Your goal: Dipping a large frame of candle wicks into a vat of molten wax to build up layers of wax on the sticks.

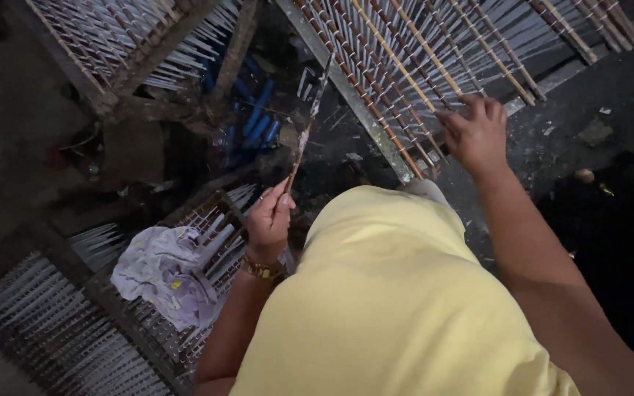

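Note:
My left hand point(269, 220), with a gold bracelet at the wrist, is closed around the lower end of a thin wooden stick point(308, 121) that points up and away. My right hand point(475, 132) rests with spread fingers on a tilted wooden rack point(376, 128) strung with rows of thin sticks that carry several white rods. Its fingertips touch the sticks near the rack's lower edge. My yellow shirt fills the lower middle of the view.
A crumpled pale cloth point(163, 271) lies on another rack of white rods point(53, 323) at lower left. A third rack point(122, 44) leans at upper left. Blue tubes point(254, 121) lie on the dark floor between the racks. Dark ground lies to the right.

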